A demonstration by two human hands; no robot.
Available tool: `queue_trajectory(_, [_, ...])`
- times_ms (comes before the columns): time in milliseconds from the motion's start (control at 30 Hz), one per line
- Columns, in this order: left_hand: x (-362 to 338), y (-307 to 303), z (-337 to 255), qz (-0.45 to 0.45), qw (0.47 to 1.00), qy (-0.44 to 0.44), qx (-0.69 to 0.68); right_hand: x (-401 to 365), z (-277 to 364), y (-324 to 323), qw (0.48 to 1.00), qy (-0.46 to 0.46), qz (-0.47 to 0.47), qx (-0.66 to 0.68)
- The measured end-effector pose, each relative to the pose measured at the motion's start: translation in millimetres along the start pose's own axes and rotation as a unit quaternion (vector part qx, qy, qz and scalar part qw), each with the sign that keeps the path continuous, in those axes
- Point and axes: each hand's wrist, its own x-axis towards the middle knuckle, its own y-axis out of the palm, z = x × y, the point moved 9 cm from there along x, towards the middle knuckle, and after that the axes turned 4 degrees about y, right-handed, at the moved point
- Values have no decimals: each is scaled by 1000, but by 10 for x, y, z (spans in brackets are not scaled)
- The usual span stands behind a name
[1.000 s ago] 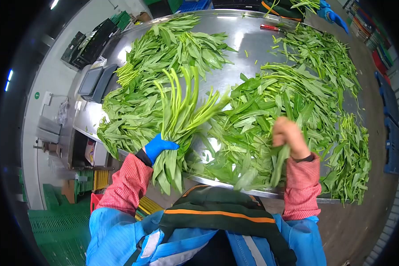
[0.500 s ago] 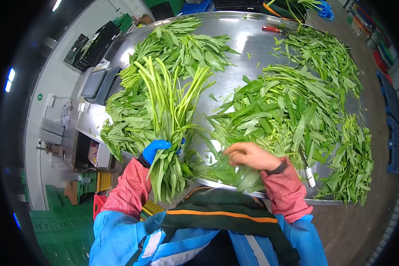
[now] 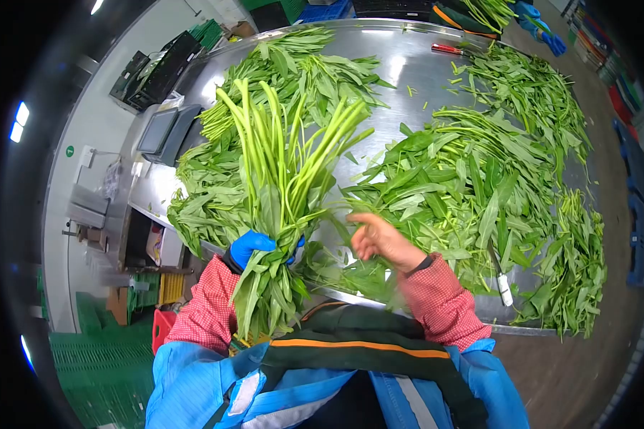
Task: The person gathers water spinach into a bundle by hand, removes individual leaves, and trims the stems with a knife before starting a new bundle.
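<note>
My left hand (image 3: 254, 249), in a blue glove, is wrapped round a bunch of leafy greens (image 3: 283, 164). The pale stems point up and away from me, and the leaves hang down below the fist. My bare right hand (image 3: 385, 242) is to the right of the bunch, apart from it, with the index finger stretched out and the other fingers curled loosely. It holds nothing that I can see. Beyond it lies a large heap of greens (image 3: 465, 186) on the metal table (image 3: 365, 136).
More greens (image 3: 293, 71) lie at the table's far left, beside a grey device (image 3: 168, 134). A white-handled knife (image 3: 504, 289) rests near the front right edge, and a red-handled tool (image 3: 447, 49) at the back. Across the table, another person's blue glove (image 3: 551, 41) shows near some stems.
The bunch in my left hand has tilted slightly and its stems have come nearer. My right hand has moved a little left, its index finger extended. The blue glove at the back has shifted.
</note>
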Motion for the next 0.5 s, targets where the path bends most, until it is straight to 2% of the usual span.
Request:
queue_trajectory(133, [50, 131, -15, 2, 999, 20, 27, -18, 85, -239, 1000, 10, -14, -25])
queue_trajectory(233, [70, 72, 39, 12, 1000, -4, -2, -50, -2, -180, 995, 86, -6, -50])
queue_trajectory(333, [94, 103, -27, -6, 999, 23, 37, -126, -302, 144, 985, 167, 53, 10])
queue_trajectory(433, [94, 30, 14, -72, 994, -14, 76, -171, -408, 502, 954, 192, 146, 180])
queue_trajectory(500, [101, 62, 6, -72, 994, -5, 78, -216, -420, 548, 961, 197, 155, 116])
